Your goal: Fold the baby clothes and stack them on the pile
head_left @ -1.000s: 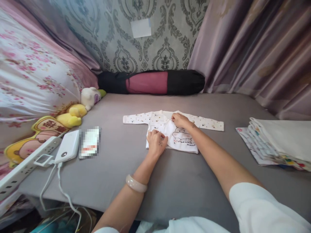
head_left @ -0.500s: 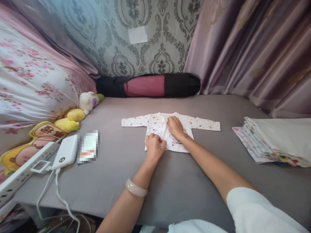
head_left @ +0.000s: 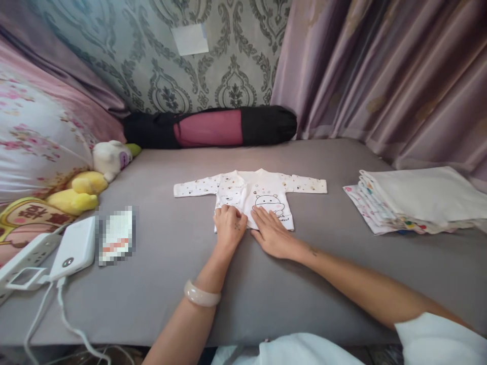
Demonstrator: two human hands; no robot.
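Note:
A small white baby shirt with a cartoon print lies flat on the grey bed, sleeves spread to both sides. My left hand rests on the shirt's lower left hem with fingers curled, knuckles up. Beside it, my right hand lies flat and open on the lower hem, fingers stretched toward the print. A pale bangle sits on my left wrist.
A stack of folded cloths lies at the right. A black and pink roll bag lines the wall. Plush toys, a white power bank with cable, a power strip and a blurred packet sit left.
My right hand slid from the shirt's collar area down to the bottom hem and flattened. My left hand stayed at the lower left hem. The view shifted right.

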